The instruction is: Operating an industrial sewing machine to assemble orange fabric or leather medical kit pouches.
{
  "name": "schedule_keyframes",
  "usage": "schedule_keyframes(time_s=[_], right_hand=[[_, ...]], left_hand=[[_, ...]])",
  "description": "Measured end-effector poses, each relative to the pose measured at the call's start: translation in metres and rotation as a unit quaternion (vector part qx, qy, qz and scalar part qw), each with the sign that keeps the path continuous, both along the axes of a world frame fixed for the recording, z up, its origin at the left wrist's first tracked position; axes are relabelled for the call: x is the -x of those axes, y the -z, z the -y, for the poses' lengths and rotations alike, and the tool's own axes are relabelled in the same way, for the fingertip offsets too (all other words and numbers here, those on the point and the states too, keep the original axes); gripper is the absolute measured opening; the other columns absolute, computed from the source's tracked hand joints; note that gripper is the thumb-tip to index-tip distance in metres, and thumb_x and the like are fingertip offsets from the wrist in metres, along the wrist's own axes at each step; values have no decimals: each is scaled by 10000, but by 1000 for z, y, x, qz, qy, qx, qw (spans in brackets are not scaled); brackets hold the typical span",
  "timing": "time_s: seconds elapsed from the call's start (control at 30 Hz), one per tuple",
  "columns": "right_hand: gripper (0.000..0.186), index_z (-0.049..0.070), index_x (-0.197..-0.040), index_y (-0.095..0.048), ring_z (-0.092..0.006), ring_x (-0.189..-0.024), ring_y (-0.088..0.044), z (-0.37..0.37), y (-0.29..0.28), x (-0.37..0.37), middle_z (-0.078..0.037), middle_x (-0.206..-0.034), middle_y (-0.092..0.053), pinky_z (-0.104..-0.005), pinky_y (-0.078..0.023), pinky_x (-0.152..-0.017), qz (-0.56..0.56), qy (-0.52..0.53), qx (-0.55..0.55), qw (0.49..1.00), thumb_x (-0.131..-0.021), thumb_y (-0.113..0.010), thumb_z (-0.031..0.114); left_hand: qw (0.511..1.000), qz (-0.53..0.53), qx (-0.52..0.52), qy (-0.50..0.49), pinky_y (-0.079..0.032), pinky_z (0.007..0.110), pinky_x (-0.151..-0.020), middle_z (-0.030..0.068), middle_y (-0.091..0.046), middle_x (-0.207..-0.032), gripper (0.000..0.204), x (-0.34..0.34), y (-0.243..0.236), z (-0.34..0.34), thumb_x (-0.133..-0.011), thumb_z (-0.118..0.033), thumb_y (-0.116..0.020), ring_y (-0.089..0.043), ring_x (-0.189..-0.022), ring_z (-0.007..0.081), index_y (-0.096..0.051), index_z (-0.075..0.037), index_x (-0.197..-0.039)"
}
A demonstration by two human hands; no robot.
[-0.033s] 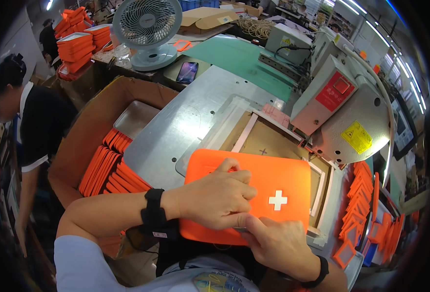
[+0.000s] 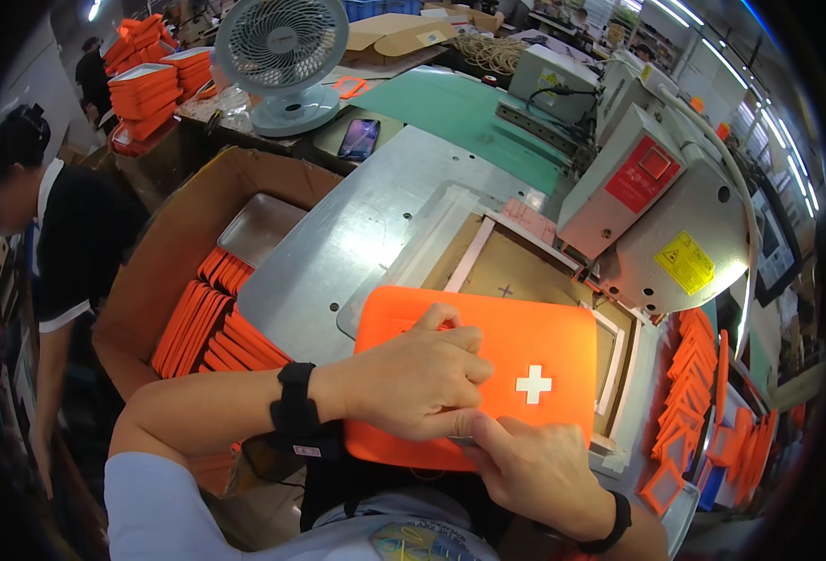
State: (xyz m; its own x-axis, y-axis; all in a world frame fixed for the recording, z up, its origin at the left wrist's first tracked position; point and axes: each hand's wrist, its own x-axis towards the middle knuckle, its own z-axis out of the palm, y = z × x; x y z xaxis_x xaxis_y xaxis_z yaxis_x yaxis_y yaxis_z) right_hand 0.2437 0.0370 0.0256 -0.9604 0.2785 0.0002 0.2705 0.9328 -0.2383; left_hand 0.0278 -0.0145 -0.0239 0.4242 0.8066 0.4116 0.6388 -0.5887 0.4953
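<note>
An orange first-aid case (image 2: 563, 337) with rounded corners and a white cross lies in front of me, over the near edge of the metal worktable. My left hand (image 2: 422, 379) rests on top of it, fingers curled in and closed. Close against its thumb is my right hand (image 2: 535, 472), closed at the case's near edge. Between the two thumbs shows a small greyish bit, too small to name. The fingertips of both hands are mostly hidden.
A machine with a grey housing (image 2: 684, 210) stands over the right side of the metal worktable (image 2: 338, 243). Left of it, a cardboard box (image 2: 142, 280) holds stacked orange pieces (image 2: 188, 327). More orange frames (image 2: 680, 411) lie right. A fan (image 2: 287, 56), a phone (image 2: 361, 138) and a co-worker (image 2: 86, 215) are beyond.
</note>
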Motion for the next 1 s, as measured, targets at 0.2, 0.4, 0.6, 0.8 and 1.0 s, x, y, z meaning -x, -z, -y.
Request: schedule_keyframes(time_s=[0.2,0.4,0.6,0.8,1.0], right_hand=[[217,118,-998,-573,-259,-475,-578,-4,4,0,-38,-647,-606,-396,-416,-416,-25,-17,-2,1000,-893,-703,258],[307,43,-894,-519,-300,-476,-597,-13,-10,9,-80,-563,-581,-426,-457,-449,98,20,67,993,-917,-669,310],[328,40,-812,-561,-313,-474,-591,-12,-15,16,-93,-561,-581,-443,-447,-451,124,24,68,990,-926,-642,337],[278,99,-783,-610,-300,-475,-592,-8,-16,20,-77,-537,-570,-430,-420,-434,131,36,35,990,-920,-640,339],[320,82,-810,-580,-262,-403,-566,-15,-7,12,-55,-501,-566,-415,-386,-365,83,-21,21,996,-969,-576,360]], left_hand=[[1000,-9,15,-1,-285,457,-901,24,-431,-736,641,2,-1,1,-1042,-564,-344,-461,-815,242,-498,-116,-608],[1000,-13,18,-11,-290,455,-901,41,-428,-739,640,2,0,3,-1032,-585,-344,-457,-809,253,-513,-113,-635],[999,-33,11,-15,-318,460,-888,51,-471,-705,652,0,-3,0,-1029,-556,-378,-471,-800,253,-568,-99,-604],[999,-30,10,-23,-324,462,-895,53,-487,-707,664,-1,-3,1,-1029,-562,-367,-479,-797,256,-579,-100,-602],[999,-29,13,-16,-324,457,-890,49,-486,-704,657,0,-3,0,-1039,-535,-363,-478,-784,254,-584,-107,-592]])
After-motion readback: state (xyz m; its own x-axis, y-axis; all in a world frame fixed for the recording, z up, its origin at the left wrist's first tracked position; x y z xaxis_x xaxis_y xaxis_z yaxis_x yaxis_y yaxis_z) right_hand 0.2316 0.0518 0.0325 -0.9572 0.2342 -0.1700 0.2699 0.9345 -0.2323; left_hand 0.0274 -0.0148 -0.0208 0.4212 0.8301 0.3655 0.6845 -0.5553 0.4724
